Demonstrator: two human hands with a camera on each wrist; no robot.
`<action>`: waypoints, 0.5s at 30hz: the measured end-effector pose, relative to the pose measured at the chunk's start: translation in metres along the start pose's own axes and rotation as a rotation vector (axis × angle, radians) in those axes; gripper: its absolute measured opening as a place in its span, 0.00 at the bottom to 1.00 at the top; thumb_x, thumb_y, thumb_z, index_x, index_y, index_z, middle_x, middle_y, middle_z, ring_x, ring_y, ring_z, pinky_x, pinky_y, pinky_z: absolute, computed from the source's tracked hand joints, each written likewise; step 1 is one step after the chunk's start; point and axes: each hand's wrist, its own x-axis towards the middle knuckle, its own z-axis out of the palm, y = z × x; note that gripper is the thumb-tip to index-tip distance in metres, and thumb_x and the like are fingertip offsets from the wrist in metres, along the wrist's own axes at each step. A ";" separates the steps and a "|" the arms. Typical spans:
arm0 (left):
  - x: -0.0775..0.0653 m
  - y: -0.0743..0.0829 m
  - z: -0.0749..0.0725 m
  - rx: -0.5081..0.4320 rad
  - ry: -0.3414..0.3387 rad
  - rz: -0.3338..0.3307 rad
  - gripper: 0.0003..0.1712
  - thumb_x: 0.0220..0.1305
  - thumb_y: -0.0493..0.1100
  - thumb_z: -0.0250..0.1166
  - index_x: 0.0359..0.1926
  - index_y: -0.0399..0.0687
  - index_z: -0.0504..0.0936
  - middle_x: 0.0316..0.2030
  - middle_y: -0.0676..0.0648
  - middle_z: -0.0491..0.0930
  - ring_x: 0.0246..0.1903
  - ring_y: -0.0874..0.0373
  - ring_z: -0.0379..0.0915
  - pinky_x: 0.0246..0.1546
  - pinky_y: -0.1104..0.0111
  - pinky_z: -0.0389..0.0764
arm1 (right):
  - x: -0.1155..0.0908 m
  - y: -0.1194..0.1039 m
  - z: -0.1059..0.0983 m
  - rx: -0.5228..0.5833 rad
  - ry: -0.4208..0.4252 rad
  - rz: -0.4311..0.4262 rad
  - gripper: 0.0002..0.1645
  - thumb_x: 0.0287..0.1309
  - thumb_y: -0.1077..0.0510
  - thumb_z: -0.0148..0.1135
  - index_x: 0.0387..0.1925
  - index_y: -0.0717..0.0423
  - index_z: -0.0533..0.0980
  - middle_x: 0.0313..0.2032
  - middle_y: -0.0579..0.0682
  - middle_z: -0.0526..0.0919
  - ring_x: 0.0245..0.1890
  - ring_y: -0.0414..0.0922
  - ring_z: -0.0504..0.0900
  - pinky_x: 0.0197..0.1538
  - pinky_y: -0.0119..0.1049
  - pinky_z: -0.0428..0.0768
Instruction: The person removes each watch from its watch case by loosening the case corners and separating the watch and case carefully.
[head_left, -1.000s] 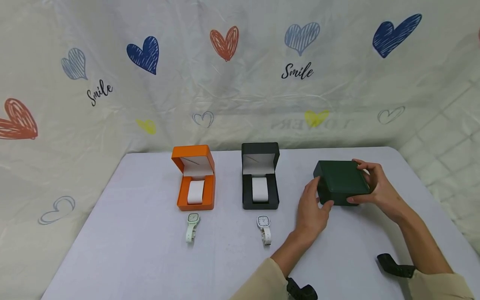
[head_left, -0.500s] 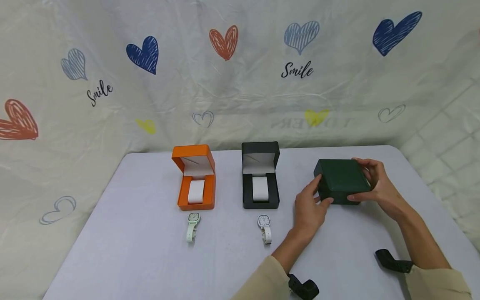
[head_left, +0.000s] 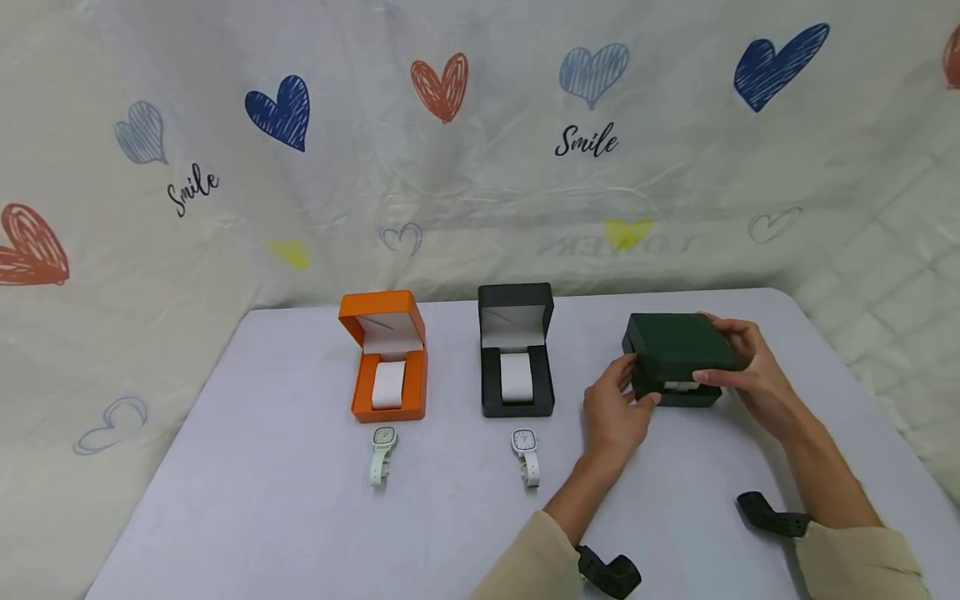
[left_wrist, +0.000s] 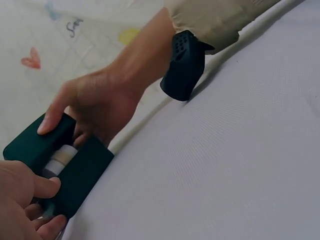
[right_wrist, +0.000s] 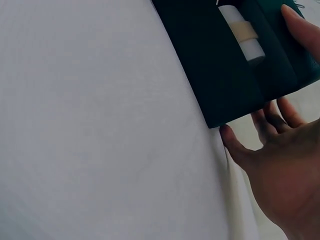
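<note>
On the right of the table sits a green watch box [head_left: 678, 343], its lid partly raised at the front. My right hand [head_left: 761, 379] grips the lid, thumb at the front edge and fingers round the far side. At the near left corner, my left hand [head_left: 617, 417] holds the base between thumb and fingers. Through the gap shows a white roll-shaped cushion [left_wrist: 61, 159] with a beige band round it. An orange watch box [head_left: 390, 392] and a black watch box [head_left: 517, 383] stand open, each with a white cushion. Before them lie a pale green watch [head_left: 382, 454] and a white watch [head_left: 527, 458].
A white cloth covers the table [head_left: 285, 500]. Behind it hangs a pale curtain [head_left: 495, 183] printed with hearts and words. A black wrist mount [head_left: 772, 515] sits on the right forearm, and another wrist mount [head_left: 609, 573] on the left.
My right hand has lifted the front of the green box's lid, opening a gap that shows the white cushion. My left hand has stayed at the base's corner.
</note>
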 end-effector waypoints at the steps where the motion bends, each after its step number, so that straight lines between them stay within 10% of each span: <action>1: -0.001 0.000 0.000 -0.007 0.003 -0.009 0.34 0.57 0.28 0.76 0.64 0.50 0.81 0.62 0.47 0.84 0.61 0.59 0.81 0.52 0.75 0.85 | 0.000 0.000 0.001 0.013 0.005 -0.005 0.44 0.57 0.80 0.62 0.67 0.49 0.57 0.72 0.36 0.68 0.64 0.28 0.71 0.57 0.17 0.73; 15: -0.003 0.004 0.000 -0.026 0.008 -0.031 0.31 0.56 0.27 0.75 0.61 0.47 0.85 0.67 0.46 0.79 0.59 0.56 0.83 0.48 0.73 0.86 | 0.014 -0.005 0.029 0.122 0.302 -0.003 0.18 0.68 0.66 0.62 0.51 0.46 0.67 0.41 0.35 0.82 0.45 0.32 0.79 0.52 0.20 0.74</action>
